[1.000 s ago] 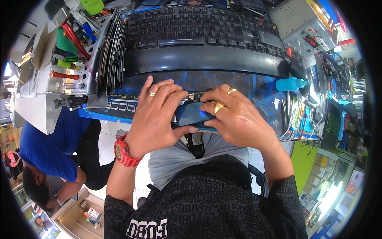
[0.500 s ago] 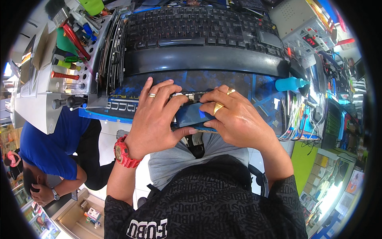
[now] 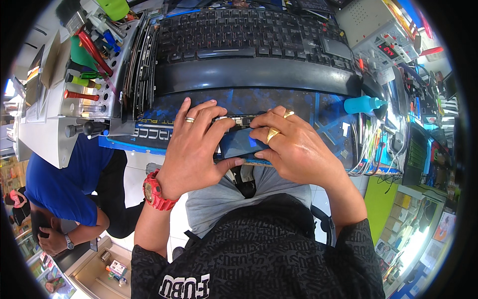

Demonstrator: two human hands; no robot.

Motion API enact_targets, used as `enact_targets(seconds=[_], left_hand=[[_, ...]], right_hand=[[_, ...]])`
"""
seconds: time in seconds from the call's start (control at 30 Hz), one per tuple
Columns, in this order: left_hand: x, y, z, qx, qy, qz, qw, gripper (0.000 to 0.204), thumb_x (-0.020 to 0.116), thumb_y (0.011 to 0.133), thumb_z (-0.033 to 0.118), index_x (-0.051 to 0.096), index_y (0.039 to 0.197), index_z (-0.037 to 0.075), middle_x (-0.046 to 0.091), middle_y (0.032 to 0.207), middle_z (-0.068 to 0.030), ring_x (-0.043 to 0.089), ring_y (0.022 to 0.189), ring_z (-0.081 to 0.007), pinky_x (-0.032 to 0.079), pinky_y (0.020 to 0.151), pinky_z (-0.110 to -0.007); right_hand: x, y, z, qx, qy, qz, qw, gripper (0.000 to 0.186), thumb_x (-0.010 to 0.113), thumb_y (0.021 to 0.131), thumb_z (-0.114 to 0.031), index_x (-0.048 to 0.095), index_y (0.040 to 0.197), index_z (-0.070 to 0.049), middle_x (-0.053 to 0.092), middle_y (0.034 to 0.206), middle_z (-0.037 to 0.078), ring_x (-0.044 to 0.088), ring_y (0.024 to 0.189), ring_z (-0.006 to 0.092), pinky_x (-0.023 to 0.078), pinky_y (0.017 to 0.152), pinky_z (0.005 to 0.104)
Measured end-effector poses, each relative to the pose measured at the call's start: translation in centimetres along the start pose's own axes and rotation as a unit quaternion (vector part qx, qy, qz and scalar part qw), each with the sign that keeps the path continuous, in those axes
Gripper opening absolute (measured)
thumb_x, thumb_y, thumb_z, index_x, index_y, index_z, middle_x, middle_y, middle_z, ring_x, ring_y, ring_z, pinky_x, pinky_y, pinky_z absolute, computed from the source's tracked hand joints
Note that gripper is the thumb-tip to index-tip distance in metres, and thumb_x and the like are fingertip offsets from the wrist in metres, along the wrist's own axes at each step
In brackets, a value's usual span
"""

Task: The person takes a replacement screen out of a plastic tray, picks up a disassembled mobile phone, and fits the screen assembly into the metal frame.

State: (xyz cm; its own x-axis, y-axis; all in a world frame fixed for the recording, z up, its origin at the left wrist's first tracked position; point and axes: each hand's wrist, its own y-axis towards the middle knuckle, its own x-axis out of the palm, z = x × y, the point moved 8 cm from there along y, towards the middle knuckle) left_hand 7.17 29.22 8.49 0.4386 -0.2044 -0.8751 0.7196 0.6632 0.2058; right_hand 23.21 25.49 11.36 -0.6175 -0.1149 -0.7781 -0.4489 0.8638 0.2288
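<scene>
At the near edge of the bench mat, an opened phone (image 3: 238,143) lies between my hands. Small board parts show along its far edge, and a dark glossy panel with a bright blue patch covers its nearer part. My left hand (image 3: 193,147) is closed around the phone's left end, the fingers bent over the far side and the thumb along the near edge. The right end is gripped by my right hand (image 3: 298,142), with curled fingers on top and the thumb at the near edge. My fingers hide both ends of the phone.
A large black keyboard (image 3: 249,77) spans the bench beyond the mat. A tool rack (image 3: 117,92) with screwdrivers stands left. On the right are a teal bottle (image 3: 359,105), bundled cables (image 3: 367,147) and a power supply (image 3: 378,37). A person in blue (image 3: 64,182) sits at the left.
My left thumb has shifted very slightly along the phone's near edge. Both hands otherwise keep their hold, and the phone stays in place.
</scene>
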Motion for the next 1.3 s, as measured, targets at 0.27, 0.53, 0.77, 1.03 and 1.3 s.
enact_targets(seconds=[0.27,0.53,0.77,1.03,1.3], left_hand=[[0.0,0.1,0.2,-0.001,0.004,-0.002,1.0,0.073,0.097,0.072,0.033,0.067,0.134,0.009,0.06,0.141,-0.0136,0.053,0.144,-0.0398,0.029,0.128,-0.064],[0.0,0.1,0.3,0.0,0.004,-0.003,1.0,0.069,0.096,0.073,0.032,0.068,0.133,0.009,0.059,0.141,-0.0143,0.053,0.143,-0.0406,0.03,0.127,-0.065],[-0.2,0.2,0.5,0.005,0.013,-0.004,1.0,0.063,0.095,0.075,0.033,0.071,0.128,0.01,0.059,0.141,-0.0147,0.053,0.144,-0.0408,0.029,0.127,-0.065],[0.0,0.2,0.7,0.012,0.036,-0.015,0.999,0.063,0.094,0.075,0.034,0.072,0.128,0.01,0.06,0.141,-0.0155,0.054,0.144,-0.0409,0.028,0.128,-0.065],[0.1,0.1,1.9,0.014,0.112,-0.049,0.992,0.059,0.088,0.084,0.039,0.072,0.132,0.008,0.06,0.143,-0.0185,0.054,0.145,-0.0392,0.026,0.129,-0.065]], right_hand=[[0.0,-0.2,0.0,0.0,-0.007,0.0,1.0,0.032,0.085,0.077,-0.004,0.075,0.107,0.003,0.072,0.119,0.017,0.068,0.108,0.0396,0.056,0.092,0.0498],[0.1,-0.2,0.1,0.001,-0.001,0.001,1.0,0.034,0.085,0.077,-0.004,0.075,0.108,0.004,0.071,0.12,0.017,0.068,0.107,0.0397,0.056,0.092,0.0497],[0.1,-0.3,0.1,0.002,-0.001,0.003,1.0,0.034,0.085,0.077,-0.004,0.075,0.108,0.004,0.071,0.12,0.017,0.067,0.107,0.0393,0.056,0.092,0.0497],[0.1,-0.5,0.4,0.007,-0.003,0.008,1.0,0.034,0.086,0.077,-0.006,0.075,0.107,0.002,0.072,0.122,0.014,0.068,0.111,0.0384,0.056,0.096,0.0488],[0.3,-0.5,0.2,-0.007,-0.038,0.016,0.999,0.033,0.087,0.076,-0.006,0.076,0.106,0.001,0.072,0.122,0.013,0.068,0.111,0.0382,0.057,0.097,0.049]])
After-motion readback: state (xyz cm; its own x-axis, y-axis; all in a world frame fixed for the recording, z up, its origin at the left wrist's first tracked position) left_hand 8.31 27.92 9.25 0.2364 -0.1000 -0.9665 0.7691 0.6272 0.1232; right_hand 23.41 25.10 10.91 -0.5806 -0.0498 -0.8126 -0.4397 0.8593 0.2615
